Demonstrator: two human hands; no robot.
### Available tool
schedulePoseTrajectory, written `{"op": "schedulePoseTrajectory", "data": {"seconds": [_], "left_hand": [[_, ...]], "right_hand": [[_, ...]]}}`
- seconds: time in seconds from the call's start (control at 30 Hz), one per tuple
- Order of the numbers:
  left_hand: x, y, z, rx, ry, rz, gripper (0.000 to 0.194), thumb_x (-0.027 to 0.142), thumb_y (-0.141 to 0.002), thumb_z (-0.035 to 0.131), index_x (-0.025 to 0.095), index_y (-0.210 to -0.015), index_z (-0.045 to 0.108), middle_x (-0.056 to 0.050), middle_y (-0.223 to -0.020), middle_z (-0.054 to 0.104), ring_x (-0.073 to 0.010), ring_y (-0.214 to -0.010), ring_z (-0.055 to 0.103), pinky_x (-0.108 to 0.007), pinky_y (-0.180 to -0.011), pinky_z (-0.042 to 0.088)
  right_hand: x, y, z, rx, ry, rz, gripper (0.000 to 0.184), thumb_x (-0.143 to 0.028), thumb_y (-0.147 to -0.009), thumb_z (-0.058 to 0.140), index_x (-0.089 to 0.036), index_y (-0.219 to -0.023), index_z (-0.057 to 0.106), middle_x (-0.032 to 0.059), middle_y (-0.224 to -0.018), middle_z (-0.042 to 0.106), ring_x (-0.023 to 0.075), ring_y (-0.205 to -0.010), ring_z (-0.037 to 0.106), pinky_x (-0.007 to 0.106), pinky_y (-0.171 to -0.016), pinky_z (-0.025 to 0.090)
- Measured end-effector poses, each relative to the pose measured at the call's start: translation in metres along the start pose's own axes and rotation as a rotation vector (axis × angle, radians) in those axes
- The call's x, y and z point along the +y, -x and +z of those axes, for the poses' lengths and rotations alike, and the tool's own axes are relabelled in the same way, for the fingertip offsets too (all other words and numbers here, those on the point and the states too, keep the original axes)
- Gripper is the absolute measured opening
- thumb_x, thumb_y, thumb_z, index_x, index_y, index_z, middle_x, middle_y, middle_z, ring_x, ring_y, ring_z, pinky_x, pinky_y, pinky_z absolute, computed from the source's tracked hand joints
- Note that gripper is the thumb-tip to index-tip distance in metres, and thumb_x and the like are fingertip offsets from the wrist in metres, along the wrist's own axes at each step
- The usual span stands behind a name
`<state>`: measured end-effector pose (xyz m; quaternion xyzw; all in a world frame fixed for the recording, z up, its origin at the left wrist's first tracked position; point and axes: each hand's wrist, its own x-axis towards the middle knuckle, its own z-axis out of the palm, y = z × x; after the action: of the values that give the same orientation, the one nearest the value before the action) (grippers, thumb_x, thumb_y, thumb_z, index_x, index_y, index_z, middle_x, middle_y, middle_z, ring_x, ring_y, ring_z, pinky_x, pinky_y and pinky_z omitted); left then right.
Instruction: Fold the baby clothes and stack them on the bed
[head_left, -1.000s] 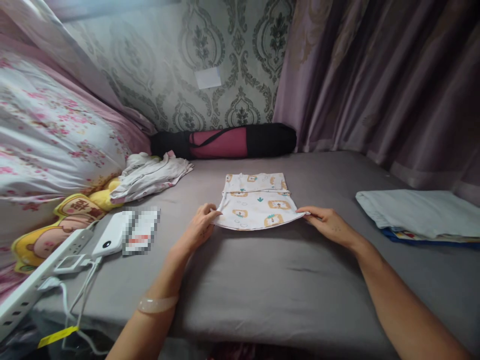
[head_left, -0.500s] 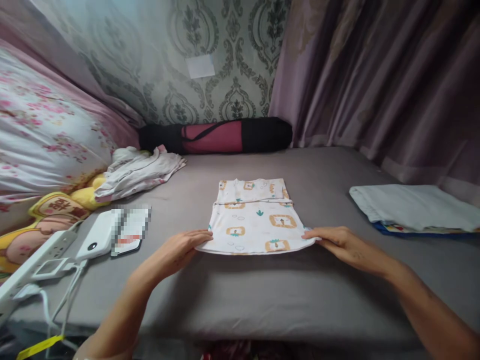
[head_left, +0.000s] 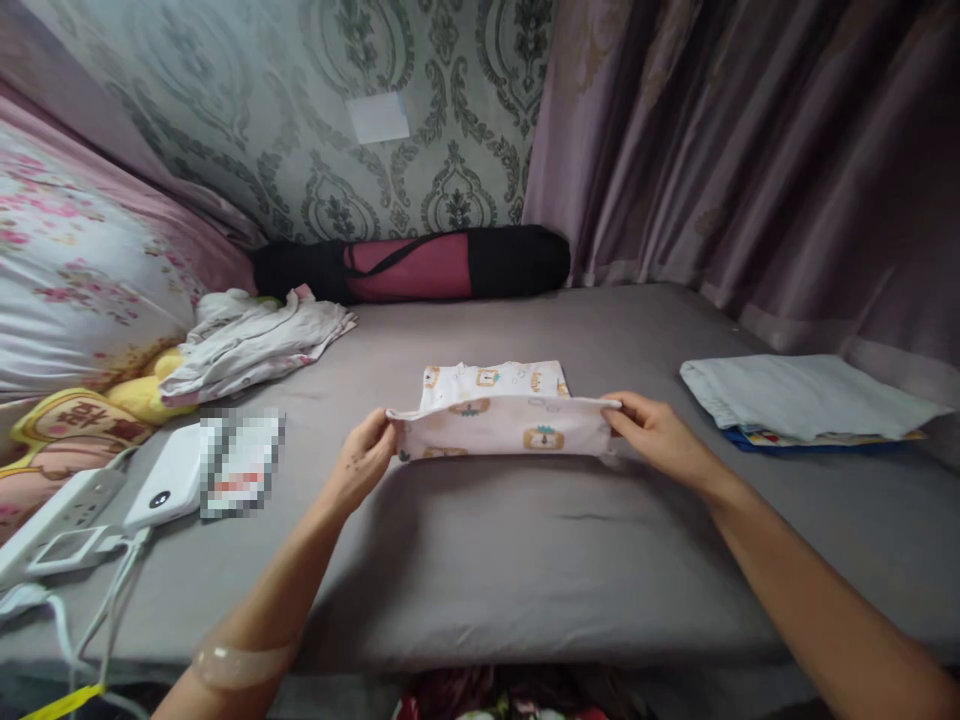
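Around the centre of the frame, a printed cloth sits on the grey bed, its near edge lifted into a band that partly hides the flatter section behind. Left of centre, the left hand has its grip closed in a pinch on the left corner of that edge; right of centre, the right hand pinches the opposite corner just as firmly, the edge nearly straight between them. This looks like a fold in mid-course. The next move probably calls for carrying both corners evenly toward the top of the frame, laying the edge down square, then smoothing out creases.
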<state>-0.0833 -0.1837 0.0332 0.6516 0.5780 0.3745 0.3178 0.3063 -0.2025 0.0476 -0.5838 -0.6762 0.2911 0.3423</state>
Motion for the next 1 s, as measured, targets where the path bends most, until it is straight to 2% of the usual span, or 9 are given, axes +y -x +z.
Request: {"op": "schedulePoseTrajectory", "data": {"seconds": [0.1,0.23,0.33,0.53,0.73,0.9,1.0], "left_hand": [[-0.005,-0.024,0.023,0.151,-0.056,-0.045,0.026,0.038,-0.092,0.04,0.018,-0.082,0.053,0.002,-0.069,0.054,-0.0131,-0.064,0.052,-0.022,-0.057,0.042],[-0.009,-0.05,0.045,0.246,-0.242,-0.079,0.02,0.028,-0.095,0.036,0.02,-0.085,0.051,-0.001,-0.076,0.059,-0.0161,-0.073,0.057,-0.024,-0.064,0.042],[-0.009,-0.062,0.053,0.253,-0.376,-0.11,0.022,0.03,-0.098,0.032,0.021,-0.095,0.052,-0.004,-0.08,0.063,-0.0189,-0.077,0.061,-0.026,-0.067,0.041],[-0.01,-0.073,0.056,0.216,-0.562,-0.091,0.031,0.035,-0.101,0.024,0.023,-0.112,0.05,-0.008,-0.087,0.069,-0.0219,-0.079,0.065,-0.027,-0.064,0.038],[-0.014,-0.083,0.056,0.173,-0.675,-0.099,0.035,0.036,-0.101,0.021,0.021,-0.116,0.049,-0.01,-0.091,0.07,-0.0235,-0.08,0.066,-0.028,-0.062,0.037],[-0.016,-0.089,0.058,0.104,-0.747,-0.15,0.034,0.036,-0.101,0.023,0.02,-0.115,0.05,-0.013,-0.093,0.07,-0.0253,-0.084,0.068,-0.03,-0.068,0.041],[-0.017,-0.091,0.06,0.101,-0.794,-0.184,0.034,0.036,-0.099,0.027,0.018,-0.109,0.054,-0.016,-0.097,0.07,-0.0282,-0.089,0.068,-0.033,-0.071,0.045]], "right_hand": [[0.011,-0.031,0.018,0.18,0.015,0.054,0.035,-0.042,-0.09,0.046,-0.017,-0.103,0.065,0.0072,-0.09,0.071,0.0205,-0.08,0.066,0.028,-0.069,0.05],[0.008,-0.062,0.038,0.281,0.327,0.202,0.03,-0.028,-0.091,0.042,-0.015,-0.106,0.064,0.0122,-0.099,0.071,0.0236,-0.091,0.066,0.03,-0.077,0.047],[0.001,-0.074,0.048,0.264,0.508,0.262,0.034,-0.028,-0.097,0.035,-0.016,-0.117,0.059,0.0143,-0.105,0.07,0.0257,-0.098,0.065,0.031,-0.08,0.045],[0.0,-0.085,0.057,0.197,0.68,0.278,0.04,-0.034,-0.102,0.024,-0.021,-0.132,0.047,0.0141,-0.104,0.07,0.0261,-0.094,0.066,0.033,-0.078,0.043],[0.009,-0.094,0.06,0.167,0.747,0.286,0.04,-0.035,-0.103,0.02,-0.019,-0.13,0.046,0.0162,-0.103,0.069,0.028,-0.095,0.066,0.036,-0.079,0.043],[0.014,-0.098,0.062,0.148,0.749,0.321,0.043,-0.036,-0.102,0.02,-0.017,-0.125,0.05,0.0179,-0.104,0.069,0.029,-0.098,0.066,0.038,-0.082,0.044],[0.015,-0.099,0.063,0.137,0.745,0.366,0.044,-0.037,-0.102,0.022,-0.014,-0.122,0.055,0.0201,-0.106,0.068,0.0289,-0.102,0.065,0.038,-0.084,0.044]]}}
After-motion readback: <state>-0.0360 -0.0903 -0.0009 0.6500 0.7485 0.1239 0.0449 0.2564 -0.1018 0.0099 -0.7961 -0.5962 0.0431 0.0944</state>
